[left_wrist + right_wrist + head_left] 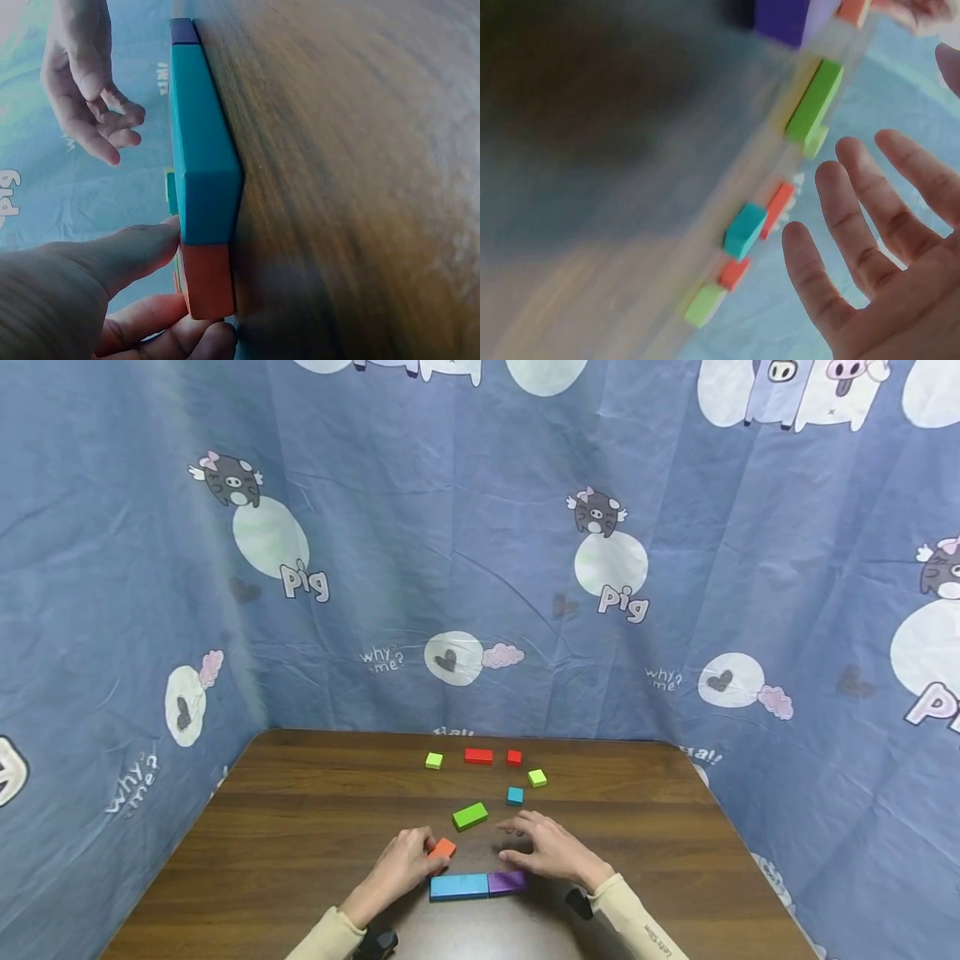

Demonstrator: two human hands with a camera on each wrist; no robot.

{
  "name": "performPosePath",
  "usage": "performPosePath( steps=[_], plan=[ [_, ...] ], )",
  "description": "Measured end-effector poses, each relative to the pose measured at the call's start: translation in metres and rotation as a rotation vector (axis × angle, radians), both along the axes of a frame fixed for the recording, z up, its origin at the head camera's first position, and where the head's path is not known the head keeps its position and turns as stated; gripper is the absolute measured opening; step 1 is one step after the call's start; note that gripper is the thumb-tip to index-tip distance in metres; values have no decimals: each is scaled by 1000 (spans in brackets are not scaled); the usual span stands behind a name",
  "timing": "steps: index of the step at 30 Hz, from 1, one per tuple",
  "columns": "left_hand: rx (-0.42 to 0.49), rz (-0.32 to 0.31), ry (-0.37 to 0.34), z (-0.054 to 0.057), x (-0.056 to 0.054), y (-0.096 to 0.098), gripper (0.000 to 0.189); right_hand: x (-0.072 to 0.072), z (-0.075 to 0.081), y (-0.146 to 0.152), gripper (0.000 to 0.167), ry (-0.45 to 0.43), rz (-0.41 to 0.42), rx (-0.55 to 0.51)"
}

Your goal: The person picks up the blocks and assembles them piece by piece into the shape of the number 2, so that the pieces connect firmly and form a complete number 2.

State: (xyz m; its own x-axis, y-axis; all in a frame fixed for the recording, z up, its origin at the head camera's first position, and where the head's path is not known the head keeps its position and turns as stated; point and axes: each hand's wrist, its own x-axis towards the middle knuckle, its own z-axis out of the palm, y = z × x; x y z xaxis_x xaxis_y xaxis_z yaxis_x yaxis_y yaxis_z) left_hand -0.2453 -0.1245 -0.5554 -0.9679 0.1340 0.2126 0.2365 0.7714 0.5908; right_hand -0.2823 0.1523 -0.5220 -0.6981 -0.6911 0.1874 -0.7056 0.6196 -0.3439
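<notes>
My left hand (405,860) pinches an orange block (442,849) between thumb and fingers, just behind the left part of a long blue block (459,887). A purple block (507,883) lies end to end with the blue one, forming a row. In the left wrist view the orange block (208,281) overlaps the near end of the blue block (206,150). My right hand (551,847) hovers behind and right of the purple block, fingers spread and holding nothing. A green block (470,816) lies between and beyond the two hands.
Farther back on the wooden table (322,793) lie a small blue block (515,796), two yellow-green blocks, one at the right (537,778) and one at the left (434,761), a long red block (478,756) and a small red block (513,757). A blue patterned curtain (450,568) surrounds the table.
</notes>
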Motion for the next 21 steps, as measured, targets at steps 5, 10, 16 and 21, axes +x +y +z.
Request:
performPosePath(
  steps=[5, 10, 16, 21],
  plan=[
    [-5, -3, 11, 0, -1, -1, 30, -15, 1, 12, 47, -17, -33, -41],
    [-6, 4, 7, 0, -1, 0, 29, -30, 0, 20, 47, -68, -74, -68],
    [-5, 1, 18, 0, 0, 1, 30, -44, 1, 23, 46, -80, -86, -92],
    [1, 9, -4, -1, -1, 0, 29, -52, 3, 23, 49, -116, -101, -105]
  ],
)
